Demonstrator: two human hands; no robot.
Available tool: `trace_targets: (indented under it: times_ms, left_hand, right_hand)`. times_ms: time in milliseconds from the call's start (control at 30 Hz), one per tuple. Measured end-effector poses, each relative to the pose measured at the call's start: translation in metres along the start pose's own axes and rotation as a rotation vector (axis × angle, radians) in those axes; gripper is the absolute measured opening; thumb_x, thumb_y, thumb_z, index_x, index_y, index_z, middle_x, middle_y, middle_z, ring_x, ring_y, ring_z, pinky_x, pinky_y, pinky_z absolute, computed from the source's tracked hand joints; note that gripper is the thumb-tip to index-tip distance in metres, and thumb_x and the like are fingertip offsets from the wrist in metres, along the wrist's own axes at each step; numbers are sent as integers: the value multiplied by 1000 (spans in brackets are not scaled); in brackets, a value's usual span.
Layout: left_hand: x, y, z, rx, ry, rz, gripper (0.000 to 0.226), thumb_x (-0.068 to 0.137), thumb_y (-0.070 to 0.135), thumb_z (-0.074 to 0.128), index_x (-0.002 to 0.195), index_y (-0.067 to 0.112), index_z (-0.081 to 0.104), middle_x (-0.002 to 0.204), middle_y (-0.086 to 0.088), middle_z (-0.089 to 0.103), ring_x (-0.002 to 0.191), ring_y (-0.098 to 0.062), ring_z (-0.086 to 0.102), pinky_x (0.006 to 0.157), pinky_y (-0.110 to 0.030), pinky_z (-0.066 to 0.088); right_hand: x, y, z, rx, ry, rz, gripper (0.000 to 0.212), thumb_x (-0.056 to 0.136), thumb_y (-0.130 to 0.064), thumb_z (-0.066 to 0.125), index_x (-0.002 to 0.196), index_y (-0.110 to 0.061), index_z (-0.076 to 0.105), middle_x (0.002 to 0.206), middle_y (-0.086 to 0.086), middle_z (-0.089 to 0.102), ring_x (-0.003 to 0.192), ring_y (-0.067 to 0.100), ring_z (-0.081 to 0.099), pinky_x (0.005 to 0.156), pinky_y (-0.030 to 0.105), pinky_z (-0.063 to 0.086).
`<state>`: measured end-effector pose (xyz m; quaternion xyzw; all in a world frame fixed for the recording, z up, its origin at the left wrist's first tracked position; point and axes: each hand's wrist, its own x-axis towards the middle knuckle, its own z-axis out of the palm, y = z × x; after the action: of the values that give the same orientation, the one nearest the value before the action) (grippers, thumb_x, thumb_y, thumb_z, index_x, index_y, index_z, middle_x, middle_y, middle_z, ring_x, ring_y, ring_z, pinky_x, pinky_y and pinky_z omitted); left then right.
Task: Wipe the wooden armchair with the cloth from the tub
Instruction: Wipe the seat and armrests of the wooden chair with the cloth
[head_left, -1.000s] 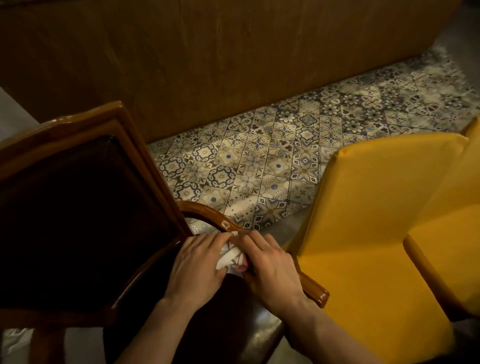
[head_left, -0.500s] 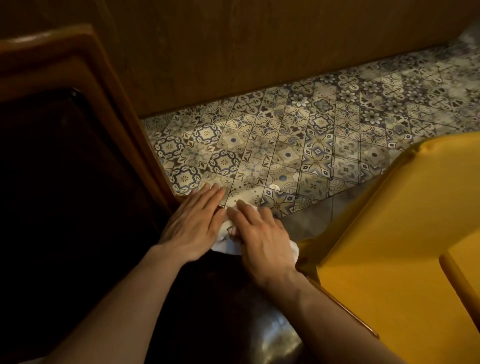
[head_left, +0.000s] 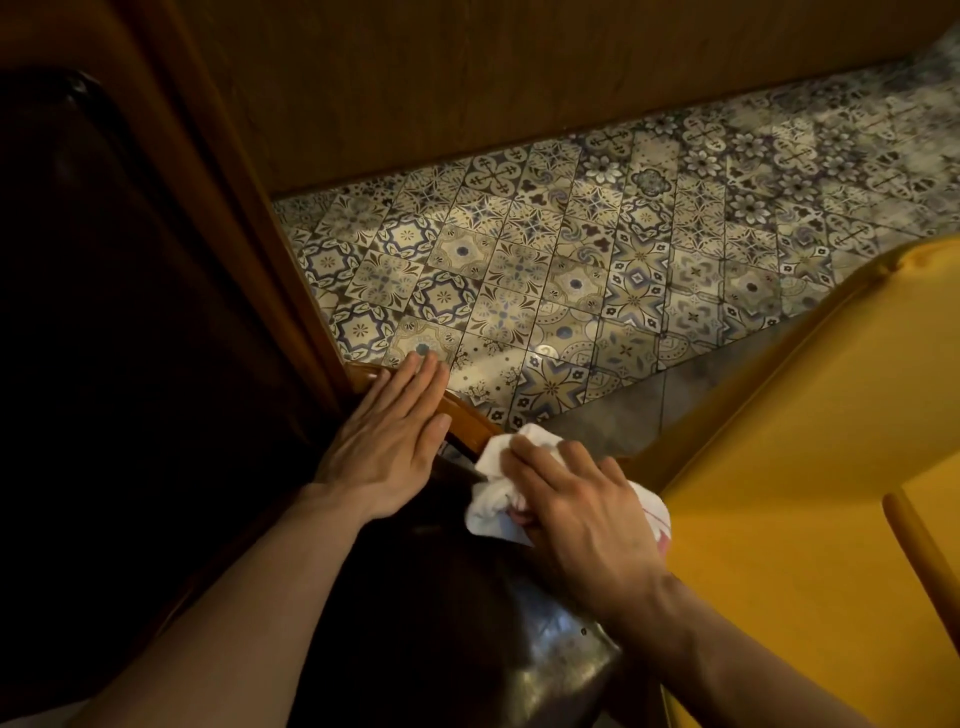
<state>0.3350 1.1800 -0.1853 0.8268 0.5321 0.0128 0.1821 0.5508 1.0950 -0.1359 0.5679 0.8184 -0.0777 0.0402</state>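
Note:
The wooden armchair (head_left: 218, 171) fills the left side, with a glossy brown frame and a dark padded back and seat. Its curved right armrest (head_left: 467, 418) runs between my hands. My left hand (head_left: 387, 441) lies flat on the armrest near the backrest, fingers together and extended, holding nothing. My right hand (head_left: 576, 512) presses a crumpled white cloth (head_left: 493, 493) with a thin red stripe down onto the armrest, fingers curled over it. The front part of the armrest is hidden under the cloth and hand. No tub is in view.
A yellow upholstered chair (head_left: 789, 467) stands close on the right, almost touching the armrest. Patterned floor tiles (head_left: 571, 270) lie beyond, ending at a dark wooden wall panel (head_left: 493, 78). A shiny patch of the dark seat (head_left: 561, 670) shows near the bottom.
The view has moved closer and lower. My hands have parted: the left slid up the armrest toward the backrest, while the right drew the cloth down the armrest toward me.

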Motion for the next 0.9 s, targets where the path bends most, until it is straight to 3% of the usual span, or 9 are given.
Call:
trace_targets:
  times_ms: [100,333,467,667,900]
  left_hand:
    - [-1,2,1,-23,-4,-6,66,97,49,-6,158,24,-12,166,8,-21,152,-7,-25,126,-35,-10]
    - [-2,2,6,-33,28,-3,66,98,47,-6,159,22,-11,167,5,-21,152,-8,-25,126,-38,-9]
    - [-2,2,8,-43,45,2,60,104,43,-4,160,22,-9,168,6,-18,153,-8,-23,127,-38,-6]
    - [1,1,9,-78,74,19,69,98,45,-1,161,18,4,168,6,-5,155,-10,-12,127,-35,-5]
    - [2,-6,7,-60,41,23,60,104,42,7,160,22,-1,167,11,-10,153,-5,-17,125,-29,-10]
  right_hand:
    - [-12,7,-4,-15,-25,6,55,84,-33,74,136,-19,60,143,-4,57,100,28,59,69,42,50]
    - [-2,-10,-3,20,-48,103,58,84,-27,73,140,-17,57,150,-2,51,112,30,54,83,45,50]
    - [4,-11,-2,25,-28,102,56,81,-27,76,135,-17,61,145,-1,55,106,30,56,77,44,51]
    - [49,-25,-2,43,36,55,41,92,-31,58,133,-23,58,145,-7,50,113,28,48,82,43,42]
    - [58,-30,4,76,51,80,47,96,-33,52,142,-23,47,153,-6,41,118,29,44,86,46,39]
